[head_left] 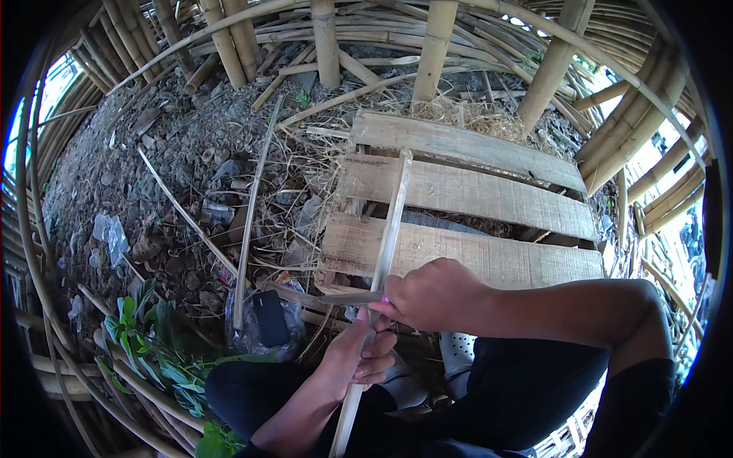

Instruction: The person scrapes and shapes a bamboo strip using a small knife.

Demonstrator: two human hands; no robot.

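Observation:
My left hand is closed round a long, pale bamboo strip. The strip slants from my lap up to the far slats, its upper end lying over a low wooden pallet. Just above the left hand, my right hand is closed on a knife, most of whose handle is hidden in the fist; a bit of pink shows by the thumb. Its blade points left and lies across the strip, close to the left hand's fingers.
On a clear plastic bag to the left lies a dark phone. Loose bamboo strips cross the stony, littered ground. Green leaves stand at lower left. Upright bamboo poles and bent bamboo surround the place.

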